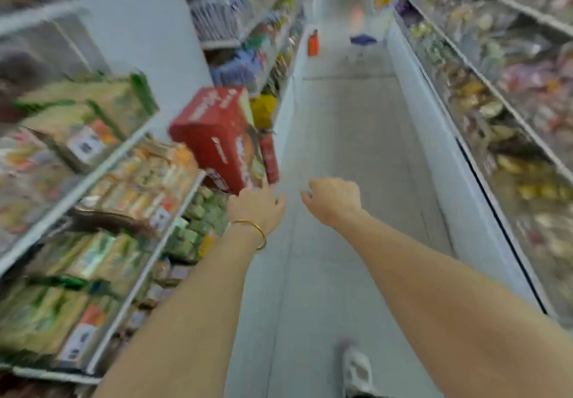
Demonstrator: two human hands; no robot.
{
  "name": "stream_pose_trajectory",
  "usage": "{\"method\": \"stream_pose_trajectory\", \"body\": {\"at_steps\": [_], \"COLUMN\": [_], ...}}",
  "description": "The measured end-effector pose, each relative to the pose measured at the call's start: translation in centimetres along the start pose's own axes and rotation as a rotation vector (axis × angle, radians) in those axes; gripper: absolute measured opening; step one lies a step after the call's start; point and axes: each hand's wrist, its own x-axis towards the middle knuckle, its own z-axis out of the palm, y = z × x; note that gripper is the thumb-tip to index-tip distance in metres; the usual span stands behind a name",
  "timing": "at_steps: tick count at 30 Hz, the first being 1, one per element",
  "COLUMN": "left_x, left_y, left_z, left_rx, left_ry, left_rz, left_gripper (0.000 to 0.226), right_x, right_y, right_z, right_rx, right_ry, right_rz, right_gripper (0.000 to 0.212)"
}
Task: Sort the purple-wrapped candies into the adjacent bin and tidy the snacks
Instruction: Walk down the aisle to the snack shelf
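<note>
Seen from the head, nearly everything is smeared by motion blur, and no label or wrapper on either side of the aisle can be read. The task's candies cannot be picked out for certain: the clearest purple patch [407,13] sits at the far end of the right shelves [508,109], too blurred to tell what it is. The snack packs [77,137] on the left shelves [102,165] show only as green, orange and white shapes, cut off by the frame's left edge. A red box [214,137] juts out tilted from the left shelves. Far down the floor [341,137] stand an orange object [313,43] and a blue one [362,39], neither identifiable. A pale shoe [356,369] is partly cut off at the bottom edge.

Both bare arms reach forward over the floor, the hands near each other but apart. The left hand [259,208], a gold bangle [255,230] at its wrist, shows its back, one finger raised at the red box's lower edge; whether it touches cannot be told. Its grip is loose, the other fingers lightly curled, holding nothing. The right hand [333,199] hangs palm down, its grip slack, fingers drooping, holding nothing
</note>
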Motion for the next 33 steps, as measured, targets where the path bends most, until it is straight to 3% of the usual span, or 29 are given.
{"method": "stream_pose_trajectory", "body": {"at_steps": [7,14,23,33], "left_x": [7.0,17.5,40.4,71.9], "left_y": [10.3,17.7,22.5,28.5], "left_z": [14.0,19.4,25.1,25.4], "left_rx": [0.091,0.1,0.063,0.108], "left_ry": [-0.383,-0.62,-0.745,-0.772], "left_rz": [0.14,0.209,0.237,0.311], "left_gripper": [0.045,0.041,0.045,0.043], "right_x": [3.7,11.4,32.9,61.6], "right_y": [14.1,23.9,33.5,43.7], "right_z": [11.4,14.7,16.6,14.6], "right_rx": [-0.045,0.002,-0.021,0.074], "right_ry": [-0.241,-0.501,-0.695,-0.649], "right_rz": [0.229,0.366,0.418,0.512], "right_gripper": [0.043,0.042,0.044,0.046]}}
